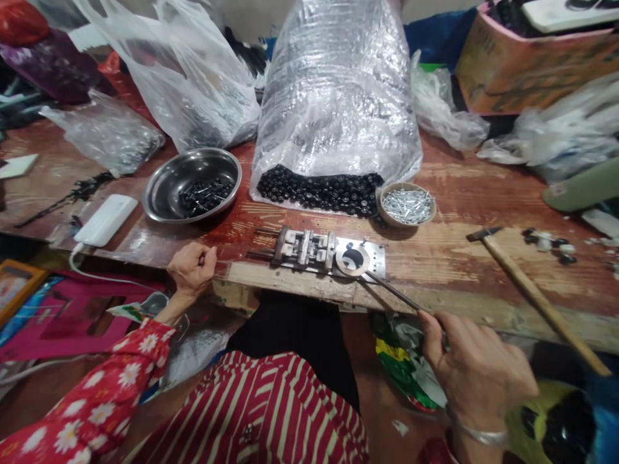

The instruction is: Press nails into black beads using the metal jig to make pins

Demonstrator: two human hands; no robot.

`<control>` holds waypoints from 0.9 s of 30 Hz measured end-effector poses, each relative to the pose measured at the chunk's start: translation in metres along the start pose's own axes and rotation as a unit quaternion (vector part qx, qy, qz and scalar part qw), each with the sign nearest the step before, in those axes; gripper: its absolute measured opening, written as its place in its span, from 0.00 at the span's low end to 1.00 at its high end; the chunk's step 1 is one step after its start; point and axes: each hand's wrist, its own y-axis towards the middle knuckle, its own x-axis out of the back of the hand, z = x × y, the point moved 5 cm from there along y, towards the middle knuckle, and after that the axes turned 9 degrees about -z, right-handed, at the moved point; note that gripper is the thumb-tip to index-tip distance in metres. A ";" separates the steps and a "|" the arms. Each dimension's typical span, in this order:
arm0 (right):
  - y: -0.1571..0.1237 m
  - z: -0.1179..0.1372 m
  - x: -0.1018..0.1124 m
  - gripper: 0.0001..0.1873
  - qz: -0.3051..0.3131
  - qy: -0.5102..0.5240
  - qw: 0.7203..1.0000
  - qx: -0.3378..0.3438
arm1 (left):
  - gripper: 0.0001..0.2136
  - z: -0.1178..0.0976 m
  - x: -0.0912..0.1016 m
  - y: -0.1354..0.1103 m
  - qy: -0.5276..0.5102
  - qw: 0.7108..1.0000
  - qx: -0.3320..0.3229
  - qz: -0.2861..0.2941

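Note:
My right hand (476, 374) is shut on a thin metal rod (394, 291), whose far end reaches a round ring (352, 260) on a metal jig (309, 249). The jig is fixed at the front edge of a worn wooden workbench (464, 193). My left hand (191, 269) rests curled at that edge, left of the jig. A small dark spot shows at its fingers, too small to tell what it is. A wooden-handled hammer (532, 290) lies to the right, its handle running past my right hand.
A steel bowl (192, 185) holds black parts. A clear bag (333, 109) spills black beads, beside a small bowl of silver rivets (406, 203). A white power bank (105, 220) lies at left. Small scattered pieces (546, 243) lie beyond the hammer. Plastic bags and a cardboard box (536, 64) stand behind.

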 end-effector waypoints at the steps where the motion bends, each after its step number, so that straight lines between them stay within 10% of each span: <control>1: 0.000 0.000 0.000 0.12 0.001 0.002 1.000 0.000 | 0.13 0.001 0.000 -0.001 0.001 1.000 0.001 -0.002; 27: 0.026 -0.028 -0.048 0.14 -0.028 0.016 0.999 0.030 | 0.14 -0.001 0.001 -0.006 0.040 0.998 0.039 -0.021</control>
